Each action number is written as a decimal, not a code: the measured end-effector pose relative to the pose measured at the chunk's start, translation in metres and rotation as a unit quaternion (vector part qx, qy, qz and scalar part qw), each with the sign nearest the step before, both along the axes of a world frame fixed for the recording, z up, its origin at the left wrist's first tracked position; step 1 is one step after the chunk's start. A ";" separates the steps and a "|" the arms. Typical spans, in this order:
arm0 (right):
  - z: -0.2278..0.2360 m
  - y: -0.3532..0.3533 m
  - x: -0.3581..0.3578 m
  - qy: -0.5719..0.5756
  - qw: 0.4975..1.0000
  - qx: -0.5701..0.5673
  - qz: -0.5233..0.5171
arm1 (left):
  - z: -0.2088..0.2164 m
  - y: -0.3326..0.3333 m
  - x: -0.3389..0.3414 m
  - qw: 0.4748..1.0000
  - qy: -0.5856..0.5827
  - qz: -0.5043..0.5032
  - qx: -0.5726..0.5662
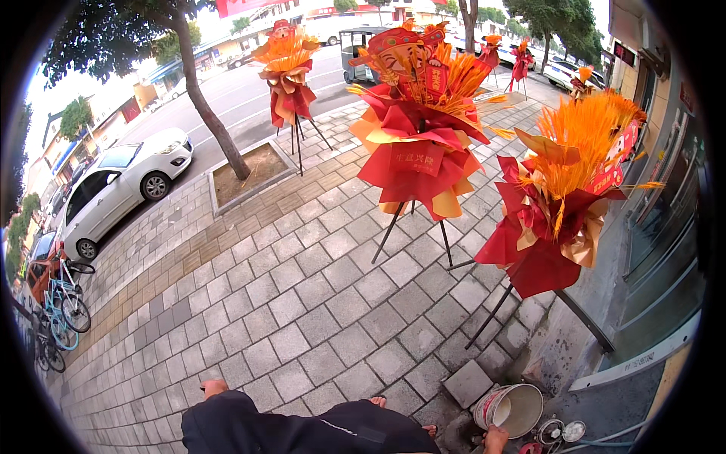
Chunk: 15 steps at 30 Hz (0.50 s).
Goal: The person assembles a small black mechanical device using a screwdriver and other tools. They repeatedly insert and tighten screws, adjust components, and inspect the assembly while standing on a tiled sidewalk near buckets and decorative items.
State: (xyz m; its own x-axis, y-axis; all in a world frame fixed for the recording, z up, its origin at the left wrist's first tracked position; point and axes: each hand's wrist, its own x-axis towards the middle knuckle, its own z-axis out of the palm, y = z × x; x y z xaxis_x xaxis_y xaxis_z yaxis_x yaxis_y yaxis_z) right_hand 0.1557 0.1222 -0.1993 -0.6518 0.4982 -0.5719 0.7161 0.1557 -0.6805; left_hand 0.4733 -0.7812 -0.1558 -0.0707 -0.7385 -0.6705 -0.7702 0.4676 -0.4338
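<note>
At the bottom right, my right hand (pixel 495 440) is closed at the near side of a white-and-red bucket (pixel 485 408). Whether it grips the rim or something dipping inside is hard to make out. A pale white patch (pixel 502 411) shows within the bucket, beside grey inner walls. My left hand (pixel 215 387) shows only as a small bit of skin past the dark cloth over my legs (pixel 302 427). Its fingers are too small and covered to read. Bare toes (pixel 378 401) poke out beyond the cloth.
A loose paving block (pixel 469 384) lies beside the bucket; small containers (pixel 550 431) and a hose (pixel 616 435) are right of it. Red-and-orange flower stands on tripods (pixel 420 159) (pixel 560 204) (pixel 291 83) line the pavement. Glass doors (pixel 665 250) border the right; a white car (pixel 125 181) and bicycles (pixel 64 310) stand left.
</note>
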 end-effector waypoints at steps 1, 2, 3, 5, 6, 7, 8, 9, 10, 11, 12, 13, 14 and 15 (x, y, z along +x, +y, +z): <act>-0.010 0.003 -0.006 0.000 1.000 0.001 -0.008 | -0.014 0.012 0.005 0.999 0.025 -0.031 0.024; -0.004 -0.002 -0.018 0.004 1.000 -0.015 0.008 | -0.023 0.025 0.016 0.996 0.045 -0.060 0.047; -0.003 -0.017 -0.027 -0.001 1.000 -0.023 0.018 | -0.038 0.032 0.009 0.990 0.082 -0.097 0.065; 0.051 -0.075 -0.066 -0.004 0.998 -0.024 0.053 | -0.063 0.075 -0.054 0.753 0.371 0.540 0.064; 0.069 -0.059 -0.075 0.005 0.996 0.012 0.090 | -0.026 0.121 -0.149 0.772 0.399 0.472 0.150; 0.069 -0.069 -0.092 0.008 0.989 0.013 0.150 | 0.003 0.124 -0.191 0.776 0.448 0.402 0.189; 0.075 -0.095 -0.110 0.012 0.983 -0.008 0.180 | 0.023 0.115 -0.219 0.777 0.496 0.338 0.191; 0.089 -0.111 -0.122 0.016 0.980 -0.018 0.197 | 0.068 0.126 -0.262 0.783 0.546 0.263 0.137; 0.102 -0.140 -0.137 0.025 0.974 -0.036 0.223 | 0.077 0.090 -0.274 0.770 0.568 0.232 0.175; 0.120 -0.152 -0.145 0.033 0.972 -0.036 0.228 | 0.120 0.086 -0.306 0.753 0.597 0.189 0.200; 0.134 -0.166 -0.151 0.041 0.969 -0.042 0.238 | 0.144 0.067 -0.324 0.708 0.652 0.166 0.216; 0.147 -0.169 -0.152 0.059 0.967 -0.047 0.243 | 0.185 0.062 -0.347 0.678 0.673 0.156 0.250; 0.157 -0.171 -0.150 0.076 0.964 -0.055 0.248 | 0.218 0.055 -0.361 0.648 0.700 0.138 0.266; 0.161 -0.167 -0.140 0.093 0.963 -0.061 0.246 | 0.245 0.049 -0.369 0.616 0.724 0.130 0.281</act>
